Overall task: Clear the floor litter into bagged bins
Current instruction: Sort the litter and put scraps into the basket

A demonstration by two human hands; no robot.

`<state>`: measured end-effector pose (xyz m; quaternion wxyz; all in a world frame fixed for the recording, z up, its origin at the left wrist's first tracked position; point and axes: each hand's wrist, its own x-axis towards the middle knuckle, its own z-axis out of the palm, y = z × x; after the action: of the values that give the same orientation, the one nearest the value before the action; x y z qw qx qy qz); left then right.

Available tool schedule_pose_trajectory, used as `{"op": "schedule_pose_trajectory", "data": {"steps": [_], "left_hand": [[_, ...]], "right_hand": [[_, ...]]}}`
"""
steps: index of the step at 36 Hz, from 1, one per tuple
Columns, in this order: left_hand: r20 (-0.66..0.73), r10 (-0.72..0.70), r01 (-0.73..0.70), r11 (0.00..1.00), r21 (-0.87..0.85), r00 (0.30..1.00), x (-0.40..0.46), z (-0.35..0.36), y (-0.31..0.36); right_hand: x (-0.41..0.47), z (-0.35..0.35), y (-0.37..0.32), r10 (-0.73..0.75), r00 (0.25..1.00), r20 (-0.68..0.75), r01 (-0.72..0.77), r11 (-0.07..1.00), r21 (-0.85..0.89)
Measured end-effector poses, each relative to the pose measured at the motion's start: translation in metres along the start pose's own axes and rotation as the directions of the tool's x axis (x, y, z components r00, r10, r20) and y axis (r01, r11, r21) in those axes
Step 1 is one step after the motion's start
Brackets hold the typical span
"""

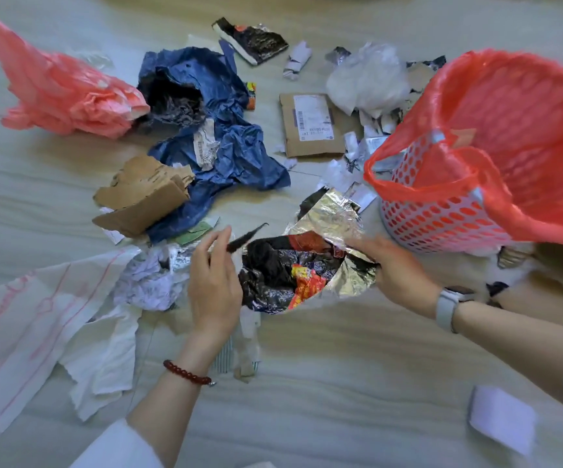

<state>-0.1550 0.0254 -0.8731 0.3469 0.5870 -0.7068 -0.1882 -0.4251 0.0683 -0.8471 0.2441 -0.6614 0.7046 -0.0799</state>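
Foil wrapper (307, 265) gripped by right hand (398, 268); left hand (214, 282) pinching dark scrap (246, 238)

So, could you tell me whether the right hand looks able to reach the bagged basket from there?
Probably yes: the right hand holds the foil wrapper beside the bagged basket, with nothing between.

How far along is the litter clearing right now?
Early. Done: the basket bin wears its red bag. In hand: right hand grips the foil wrapper; left hand pinches a dark scrap. Left: blue plastic, cardboard, paper.
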Motion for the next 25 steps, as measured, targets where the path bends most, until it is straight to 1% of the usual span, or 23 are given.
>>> {"op": "schedule_pose_trajectory", "data": {"steps": [1,2,4,6,9,10,13,15,16,17,18,20,22,23,24,25], "left_hand": [[0.023,0.034,-0.034,0.999,0.000,0.999,0.005,0.000,0.008],[0.076,0.073,-0.073,0.997,-0.009,0.994,0.008,0.002,0.015],[0.260,0.101,-0.087,0.994,-0.062,0.960,0.013,0.008,0.032],[0.440,0.077,-0.037,0.994,-0.099,0.895,0.012,0.015,0.044],[0.616,-0.015,0.096,0.991,-0.098,0.788,0.002,0.025,0.054],[0.647,-0.034,0.119,0.989,-0.088,0.761,-0.002,0.027,0.054],[0.703,-0.028,0.085,0.995,-0.046,0.710,-0.011,0.027,0.061],[0.731,-0.036,0.063,0.998,-0.009,0.681,-0.016,0.027,0.069],[0.732,-0.051,0.072,0.997,0.003,0.680,-0.018,0.028,0.073],[0.723,-0.072,0.108,0.994,-0.004,0.687,-0.020,0.028,0.076],[0.710,-0.098,0.173,0.984,-0.034,0.697,-0.020,0.029,0.078],[0.686,-0.165,0.358,0.922,-0.148,0.709,-0.018,0.026,0.083],[0.660,-0.234,0.514,0.815,-0.268,0.714,-0.014,0.021,0.088],[0.642,-0.293,0.595,0.736,-0.321,0.709,-0.011,0.020,0.090],[0.633,-0.356,0.676,0.631,-0.381,0.688,-0.009,0.020,0.091],[0.639,-0.405,0.744,0.495,-0.449,0.654,-0.007,0.020,0.094]], "right_hand": [[-0.004,-0.002,0.002,-0.022,1.000,-0.001,0.022,1.000,-0.001],[-0.007,-0.005,0.003,-0.051,0.999,-0.009,0.051,0.999,0.008],[-0.013,-0.010,0.001,-0.082,0.997,-0.007,0.083,0.992,0.093],[-0.014,-0.016,-0.004,-0.071,0.997,0.008,0.068,0.972,0.223],[-0.015,-0.026,-0.019,-0.022,1.000,0.017,0.014,0.925,0.380],[-0.014,-0.029,-0.024,0.011,1.000,0.030,-0.023,0.901,0.434],[-0.013,-0.030,-0.031,0.131,0.989,0.071,-0.148,0.799,0.583],[-0.012,-0.027,-0.033,0.213,0.972,0.103,-0.222,0.670,0.709],[-0.012,-0.025,-0.034,0.248,0.961,0.125,-0.253,0.597,0.761],[-0.012,-0.023,-0.036,0.276,0.951,0.138,-0.273,0.547,0.791],[-0.013,-0.021,-0.037,0.294,0.945,0.141,-0.283,0.527,0.801],[-0.014,-0.020,-0.039,0.301,0.947,0.112,-0.269,0.552,0.789],[-0.016,-0.018,-0.039,0.263,0.963,0.055,-0.213,0.623,0.752],[-0.016,-0.017,-0.038,0.227,0.973,0.031,-0.180,0.674,0.716],[-0.017,-0.014,-0.037,0.189,0.982,0.019,-0.151,0.718,0.679],[-0.020,-0.010,-0.036,0.159,0.987,0.031,-0.141,0.747,0.650]]}}
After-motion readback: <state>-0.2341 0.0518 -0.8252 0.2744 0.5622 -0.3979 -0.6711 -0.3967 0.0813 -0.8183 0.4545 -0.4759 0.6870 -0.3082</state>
